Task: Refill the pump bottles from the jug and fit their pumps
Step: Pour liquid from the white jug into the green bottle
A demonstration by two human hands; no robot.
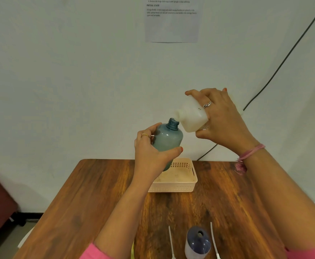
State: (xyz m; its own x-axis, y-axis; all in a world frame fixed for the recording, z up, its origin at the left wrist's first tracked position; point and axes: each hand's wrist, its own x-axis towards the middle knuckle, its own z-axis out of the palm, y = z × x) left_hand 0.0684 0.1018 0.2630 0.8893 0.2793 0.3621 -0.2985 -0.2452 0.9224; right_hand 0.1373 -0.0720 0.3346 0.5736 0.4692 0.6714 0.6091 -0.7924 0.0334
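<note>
At the near edge of the wooden table (89, 202) stands a dark blue bottle (197, 242), upright, its neck open and without a pump. On either side of it lies a thin white pump tube: one just to its left (171, 242), one just to its right (214, 240), both running toward the near edge, where their lower ends leave the view.

Farther back, near the far edge and about midway along it, sits a pale peach basket (188, 186) with perforated walls.

Above the basket, lifted clear of the table, the left hand (149, 152) grips a teal bottle (168, 141) around its body, thumb curled across the front and fingers wrapped behind. The bottle tilts slightly right, its threaded neck open (the contents look cloudy through the tinted wall).

Just above and to the right, the right hand (222, 118) holds the white jug (192, 116), fingers wrapped over its top and thumb beneath. The jug is tipped leftward, its spout right at the teal bottle's mouth; whether the two touch cannot be told.

Behind, a printed sheet (172, 21) hangs on the white wall, and a black cable (283, 62) runs down it diagonally.
</note>
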